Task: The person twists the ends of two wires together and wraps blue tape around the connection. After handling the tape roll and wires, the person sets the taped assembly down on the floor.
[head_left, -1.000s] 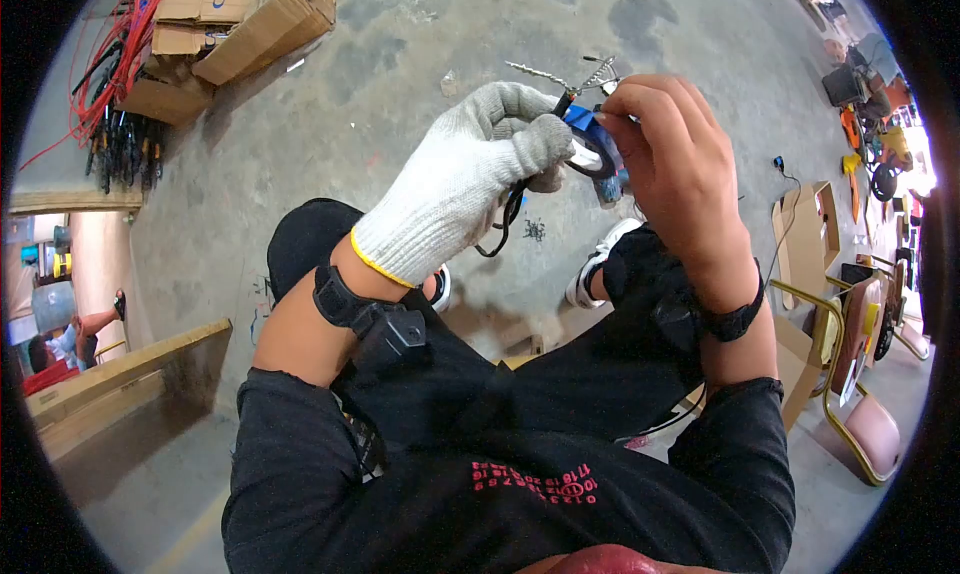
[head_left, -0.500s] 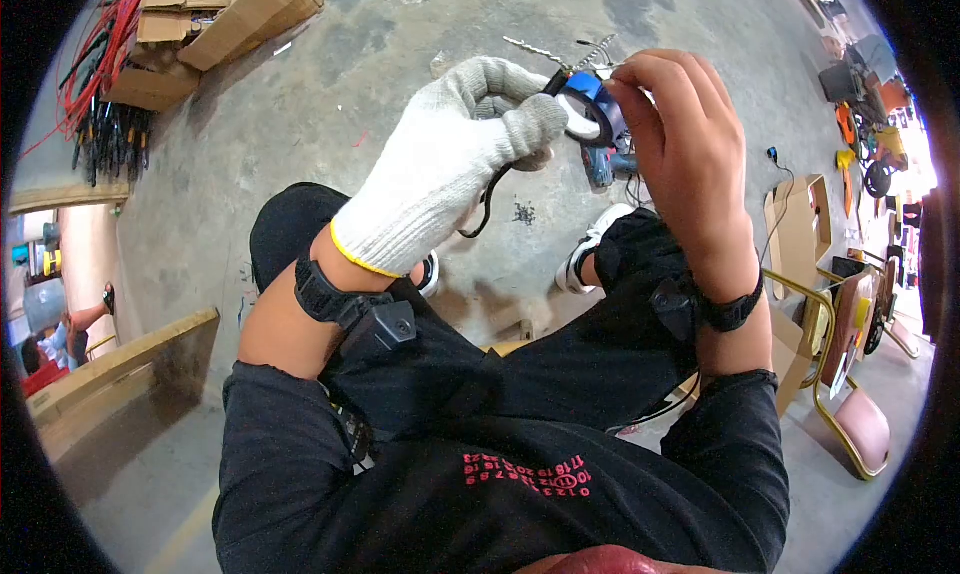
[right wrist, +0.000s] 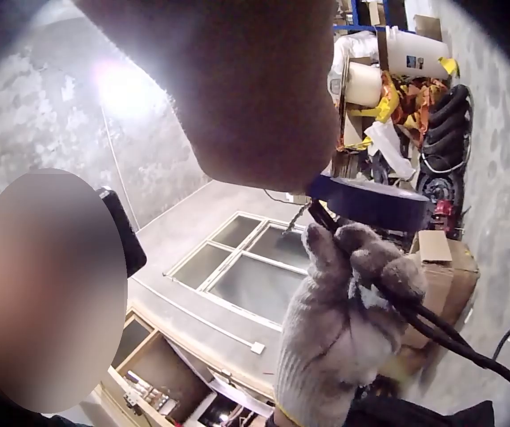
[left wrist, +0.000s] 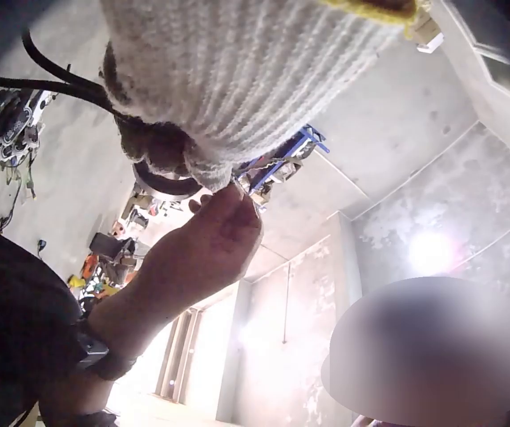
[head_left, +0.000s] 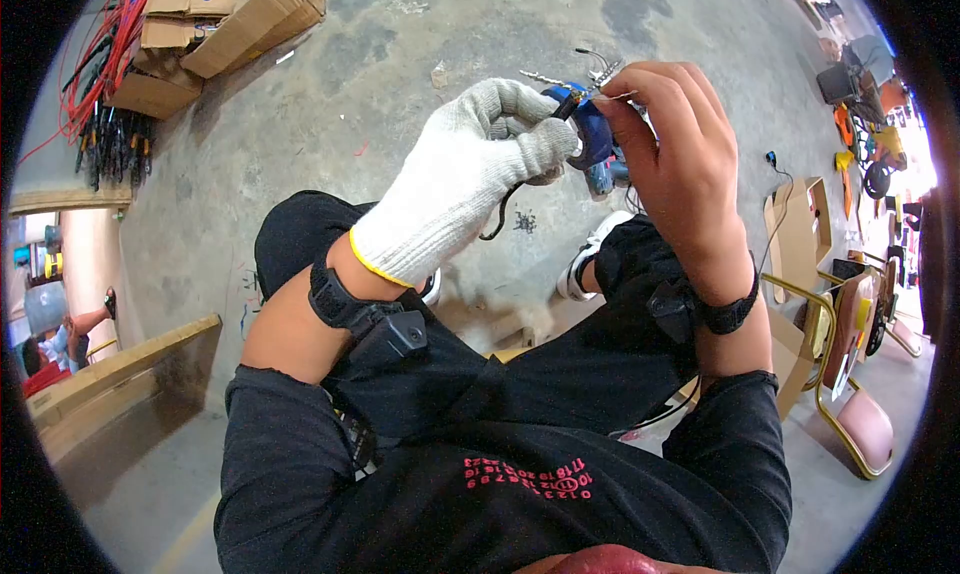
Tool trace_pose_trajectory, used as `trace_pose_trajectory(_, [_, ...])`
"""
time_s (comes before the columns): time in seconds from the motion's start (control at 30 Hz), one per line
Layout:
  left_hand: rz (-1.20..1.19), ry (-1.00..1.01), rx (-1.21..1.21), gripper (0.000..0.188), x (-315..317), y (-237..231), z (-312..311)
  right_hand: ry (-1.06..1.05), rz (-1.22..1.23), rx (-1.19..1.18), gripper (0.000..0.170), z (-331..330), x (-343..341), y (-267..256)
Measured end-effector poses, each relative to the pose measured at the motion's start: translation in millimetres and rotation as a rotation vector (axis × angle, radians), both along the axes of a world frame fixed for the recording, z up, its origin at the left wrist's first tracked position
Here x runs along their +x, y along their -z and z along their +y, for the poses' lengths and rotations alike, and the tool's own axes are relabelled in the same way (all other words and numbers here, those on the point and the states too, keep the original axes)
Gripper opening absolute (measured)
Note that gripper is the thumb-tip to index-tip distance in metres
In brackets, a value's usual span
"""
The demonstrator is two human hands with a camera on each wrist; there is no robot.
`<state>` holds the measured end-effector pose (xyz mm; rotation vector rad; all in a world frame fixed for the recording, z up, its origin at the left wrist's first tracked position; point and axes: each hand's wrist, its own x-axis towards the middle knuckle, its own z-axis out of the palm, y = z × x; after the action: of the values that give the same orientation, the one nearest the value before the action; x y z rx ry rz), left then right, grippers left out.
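My gloved left hand (head_left: 465,169) grips a black cable (head_left: 568,105) between thumb and fingers. Bare, twisted metal strands (head_left: 540,77) stick out of the cable's end. A blue roll of electrical tape (head_left: 596,139) sits right at the gloved fingertips; in the right wrist view the tape roll (right wrist: 381,206) lies just above them. My bare right hand (head_left: 685,149) pinches a thin wire (head_left: 622,95) beside the cable end, its fingertips close to the tape. Black cable lengths (right wrist: 442,336) trail out below the glove.
Below the hands, a power drill (head_left: 600,179) lies on the concrete floor near a shoe (head_left: 590,259). Cardboard boxes (head_left: 235,34) and red cables (head_left: 105,39) are at the upper left. A chair (head_left: 860,424) and an opened carton (head_left: 800,224) stand at the right.
The tape roll has turned from showing its pale inner ring to its blue outer side. Both hands sit slightly lower in view than half a second ago. A thin wire now shows between the right fingertips.
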<state>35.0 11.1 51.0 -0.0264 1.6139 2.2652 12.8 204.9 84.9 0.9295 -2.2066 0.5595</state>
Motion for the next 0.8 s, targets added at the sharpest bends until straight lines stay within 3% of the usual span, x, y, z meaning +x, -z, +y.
trace_pose_trajectory(0.2, [0.010, 0.030, 0.070, 0.026, -0.3, 4.7, 0.2, -0.020, -0.040, -0.040, 0.022, 0.4, -1.0, 3.1])
trace_pose_trajectory(0.57, [0.022, 0.100, 0.020, 0.037, 1.5, 3.4, -2.9, 0.043, -0.088, -0.050, 0.020, 0.5, 4.4, 1.9])
trace_pose_trajectory(0.8, [0.045, 0.126, -0.046, 0.033, 0.5, 0.7, -5.5, 0.019, -0.122, -0.063, 0.018, 0.5, 5.3, -0.8])
